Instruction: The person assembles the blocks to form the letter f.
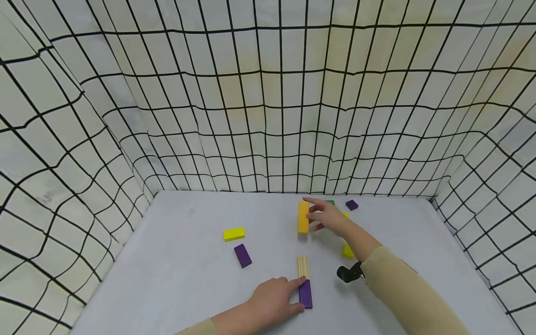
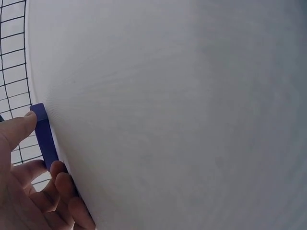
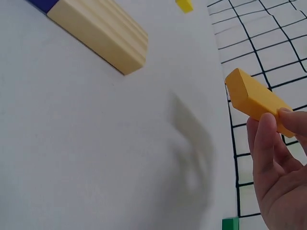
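Near the front of the table, a purple block (image 1: 305,298) lies end to end with a pale wood block (image 1: 302,266) that has lengthwise grooves. My left hand (image 1: 270,300) pinches the purple block by its two ends, thumb at the near end and index finger where it meets the wood. Farther back, my right hand (image 1: 331,218) holds an orange-yellow block (image 1: 303,217) between thumb and fingers. In the right wrist view that orange-yellow block (image 3: 259,98) is raised over the white surface, its shadow falling below.
Left of centre lie a yellow block (image 1: 234,234) and another purple block (image 1: 243,256). Behind and beneath the right arm are a green block (image 1: 330,202), a small purple block (image 1: 352,204) and a partly hidden yellow block (image 1: 348,251). Black netting (image 1: 268,109) borders the white table (image 1: 176,260).
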`<state>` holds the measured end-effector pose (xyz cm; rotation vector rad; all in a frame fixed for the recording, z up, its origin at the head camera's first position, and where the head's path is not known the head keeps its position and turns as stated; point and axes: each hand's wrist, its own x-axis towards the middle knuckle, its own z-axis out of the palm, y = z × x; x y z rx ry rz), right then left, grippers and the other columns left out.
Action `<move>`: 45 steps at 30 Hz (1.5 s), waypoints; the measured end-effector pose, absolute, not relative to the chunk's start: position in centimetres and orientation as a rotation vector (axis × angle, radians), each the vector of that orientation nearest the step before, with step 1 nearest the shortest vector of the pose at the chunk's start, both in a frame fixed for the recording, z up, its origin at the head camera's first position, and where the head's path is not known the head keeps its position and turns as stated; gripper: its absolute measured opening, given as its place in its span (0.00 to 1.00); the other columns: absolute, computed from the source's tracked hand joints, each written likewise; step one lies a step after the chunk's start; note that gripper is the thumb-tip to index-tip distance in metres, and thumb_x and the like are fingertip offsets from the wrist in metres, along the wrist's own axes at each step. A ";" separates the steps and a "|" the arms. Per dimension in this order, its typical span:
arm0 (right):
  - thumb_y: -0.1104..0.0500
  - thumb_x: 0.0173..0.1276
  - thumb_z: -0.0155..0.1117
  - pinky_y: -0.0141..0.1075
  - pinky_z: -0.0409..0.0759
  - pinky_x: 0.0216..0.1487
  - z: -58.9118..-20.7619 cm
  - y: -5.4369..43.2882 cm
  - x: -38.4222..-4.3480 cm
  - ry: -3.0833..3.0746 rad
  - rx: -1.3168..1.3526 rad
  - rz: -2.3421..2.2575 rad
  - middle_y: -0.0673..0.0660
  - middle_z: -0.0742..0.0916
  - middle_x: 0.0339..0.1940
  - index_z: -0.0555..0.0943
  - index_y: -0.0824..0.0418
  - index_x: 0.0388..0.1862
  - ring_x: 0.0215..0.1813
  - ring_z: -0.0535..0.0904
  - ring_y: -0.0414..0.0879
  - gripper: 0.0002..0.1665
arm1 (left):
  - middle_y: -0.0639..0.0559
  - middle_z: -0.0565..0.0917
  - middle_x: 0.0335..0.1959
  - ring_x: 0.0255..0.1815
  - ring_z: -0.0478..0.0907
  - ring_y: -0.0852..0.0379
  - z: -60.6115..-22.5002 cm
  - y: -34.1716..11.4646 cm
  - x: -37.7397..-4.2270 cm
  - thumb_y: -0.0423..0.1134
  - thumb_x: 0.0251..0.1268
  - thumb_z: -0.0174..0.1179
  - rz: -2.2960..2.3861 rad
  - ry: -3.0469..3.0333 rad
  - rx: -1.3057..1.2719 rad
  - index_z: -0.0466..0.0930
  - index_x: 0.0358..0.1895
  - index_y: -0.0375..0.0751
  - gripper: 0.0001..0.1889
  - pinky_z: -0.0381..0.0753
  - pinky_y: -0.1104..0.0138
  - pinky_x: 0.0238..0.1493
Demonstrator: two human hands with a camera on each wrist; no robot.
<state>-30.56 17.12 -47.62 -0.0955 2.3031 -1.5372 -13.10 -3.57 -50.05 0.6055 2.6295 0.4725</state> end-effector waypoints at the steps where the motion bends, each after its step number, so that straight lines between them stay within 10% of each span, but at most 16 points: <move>1: 0.60 0.71 0.64 0.39 0.86 0.40 -47.5 17.4 -30.6 2.296 -0.094 -1.541 0.63 0.76 0.61 0.66 0.44 0.76 0.47 0.82 0.51 0.37 | 0.56 0.80 0.33 0.27 0.70 0.63 -50.1 -3.6 -13.1 0.61 0.59 0.66 0.468 2.638 0.613 0.72 0.69 0.67 0.33 0.77 0.64 0.32; 45: 0.59 0.67 0.69 0.34 0.81 0.36 -50.8 15.9 -27.1 2.460 -0.150 -1.176 0.55 0.82 0.42 0.76 0.50 0.68 0.36 0.78 0.47 0.30 | 0.56 0.80 0.32 0.28 0.70 0.62 -49.8 -3.7 -13.0 0.60 0.58 0.67 0.487 2.629 0.597 0.73 0.68 0.68 0.32 0.78 0.63 0.33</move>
